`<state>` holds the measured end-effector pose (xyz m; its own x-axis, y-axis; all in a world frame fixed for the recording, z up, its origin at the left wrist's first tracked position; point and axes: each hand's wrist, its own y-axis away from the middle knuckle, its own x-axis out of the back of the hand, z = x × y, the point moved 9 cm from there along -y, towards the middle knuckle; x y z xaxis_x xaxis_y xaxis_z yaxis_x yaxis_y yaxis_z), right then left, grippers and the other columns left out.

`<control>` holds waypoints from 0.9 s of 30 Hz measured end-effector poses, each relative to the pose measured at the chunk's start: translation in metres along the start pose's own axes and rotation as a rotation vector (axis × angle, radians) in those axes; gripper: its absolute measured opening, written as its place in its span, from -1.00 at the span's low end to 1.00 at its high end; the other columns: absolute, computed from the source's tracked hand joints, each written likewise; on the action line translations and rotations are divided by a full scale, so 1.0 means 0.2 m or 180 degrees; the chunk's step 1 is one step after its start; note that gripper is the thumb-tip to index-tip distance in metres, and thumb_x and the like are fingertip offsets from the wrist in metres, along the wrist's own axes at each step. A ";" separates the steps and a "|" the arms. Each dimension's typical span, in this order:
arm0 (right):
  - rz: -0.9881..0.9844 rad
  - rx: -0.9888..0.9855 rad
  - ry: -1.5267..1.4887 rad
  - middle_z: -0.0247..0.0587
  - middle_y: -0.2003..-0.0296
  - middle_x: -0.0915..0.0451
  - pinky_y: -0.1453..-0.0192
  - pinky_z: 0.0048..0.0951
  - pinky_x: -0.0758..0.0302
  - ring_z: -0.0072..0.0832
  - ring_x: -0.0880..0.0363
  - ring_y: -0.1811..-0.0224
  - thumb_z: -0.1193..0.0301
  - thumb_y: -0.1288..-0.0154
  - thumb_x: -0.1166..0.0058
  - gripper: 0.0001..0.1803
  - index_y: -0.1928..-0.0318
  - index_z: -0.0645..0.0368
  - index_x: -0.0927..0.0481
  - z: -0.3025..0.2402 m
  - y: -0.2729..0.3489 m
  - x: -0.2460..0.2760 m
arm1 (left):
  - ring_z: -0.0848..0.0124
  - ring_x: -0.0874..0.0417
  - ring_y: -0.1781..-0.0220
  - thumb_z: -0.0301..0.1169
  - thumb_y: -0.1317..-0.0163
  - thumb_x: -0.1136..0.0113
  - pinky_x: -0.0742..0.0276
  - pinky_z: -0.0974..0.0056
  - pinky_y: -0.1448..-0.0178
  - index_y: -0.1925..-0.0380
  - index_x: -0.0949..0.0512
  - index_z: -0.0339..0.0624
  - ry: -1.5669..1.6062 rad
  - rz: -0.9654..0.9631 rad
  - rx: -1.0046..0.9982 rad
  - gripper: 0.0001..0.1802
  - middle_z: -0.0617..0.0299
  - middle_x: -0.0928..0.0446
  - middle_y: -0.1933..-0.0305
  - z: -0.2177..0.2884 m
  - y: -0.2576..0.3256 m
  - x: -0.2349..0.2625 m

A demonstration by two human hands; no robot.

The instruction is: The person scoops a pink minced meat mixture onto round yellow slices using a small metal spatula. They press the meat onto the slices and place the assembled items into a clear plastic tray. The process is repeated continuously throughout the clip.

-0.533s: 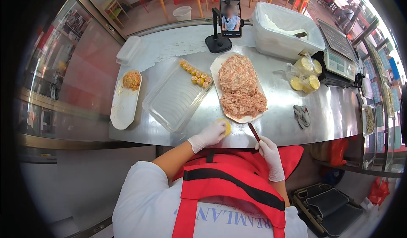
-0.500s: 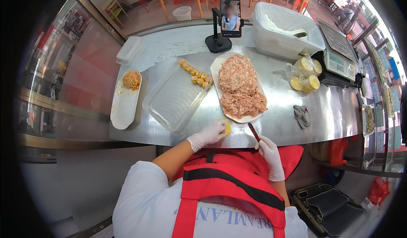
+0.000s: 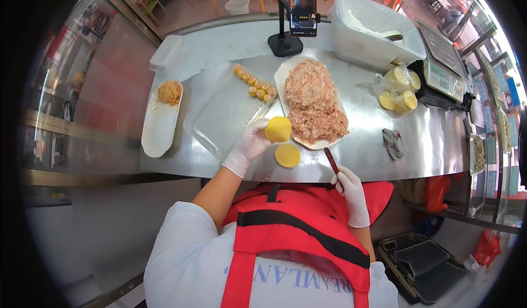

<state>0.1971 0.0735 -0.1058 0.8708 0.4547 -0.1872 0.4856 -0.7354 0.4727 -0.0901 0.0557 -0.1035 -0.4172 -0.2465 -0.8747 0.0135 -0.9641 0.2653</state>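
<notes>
Gloved in white, my left hand (image 3: 254, 142) is closed on a round yellow dumpling wrapper (image 3: 278, 130), raised beside the minced meat. Below it, a stack of yellow wrappers (image 3: 287, 156) lies on the steel table near its front edge. My right hand (image 3: 349, 190), also gloved, grips a narrow dark-brown spatula (image 3: 331, 160) that points up and away. A large mound of pink minced meat (image 3: 313, 99) covers most of a white platter (image 3: 281, 80) ahead of my hands. Left of it, a clear plastic tray (image 3: 217, 113) bears several filled yellow dumplings (image 3: 259, 87) along its far side.
A long white plate (image 3: 159, 124) with orange filling (image 3: 169, 92) lies at the left. A phone on a stand (image 3: 303, 12) is at the back, near a white tub (image 3: 362, 44). Bagged yellow wrappers (image 3: 399, 91), a scale (image 3: 447, 80) and a grey cloth (image 3: 393, 143) occupy the right.
My left hand has lifted one wrapper from the stack and moved it up toward the meat. My right hand still holds the spatula in nearly the same spot. The view has shifted slightly.
</notes>
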 end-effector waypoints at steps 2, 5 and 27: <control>-0.0086 0.0080 -0.0034 -0.39 0.45 -0.50 0.61 -0.73 -0.12 -0.77 -0.20 0.65 0.46 -0.41 0.20 -0.61 -0.17 0.35 -0.43 -0.01 -0.03 -0.03 | 0.10 -0.51 -0.15 -0.40 -0.30 0.02 -0.37 -0.06 -0.29 0.10 -0.46 -0.33 0.0289 -0.0173 0.0037 -0.74 -0.02 -0.51 -0.05 -0.01 0.00 -0.08; -0.0042 0.0130 -0.0007 -0.39 0.45 -0.50 0.61 -0.73 -0.10 -0.77 -0.18 0.65 0.46 -0.41 0.21 -0.62 -0.17 0.36 -0.43 -0.06 -0.04 -0.05 | 0.09 -0.50 -0.17 -0.35 -0.34 0.04 -0.37 -0.08 -0.28 0.07 -0.44 -0.29 0.0452 -0.0083 0.0303 -0.73 -0.02 -0.50 -0.08 -0.06 0.00 -0.10; 0.0101 0.0937 0.4072 0.04 0.31 -0.63 0.09 -0.07 -0.51 -0.07 -0.61 0.25 0.33 -0.30 0.19 -0.63 -0.07 -0.01 -0.55 -0.21 -0.35 -0.24 | 0.05 -0.58 0.01 -0.45 -0.30 0.08 -0.53 0.03 -0.10 0.00 -0.38 -0.39 -0.4888 -0.0271 0.0269 -0.68 -0.15 -0.47 -0.04 -0.46 -0.16 0.07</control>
<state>0.1175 0.1231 -0.0943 0.2724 0.4675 0.8410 0.6066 -0.7619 0.2271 -0.0132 0.0736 -0.1624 -0.9182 0.1946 0.3451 -0.0860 -0.9482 0.3057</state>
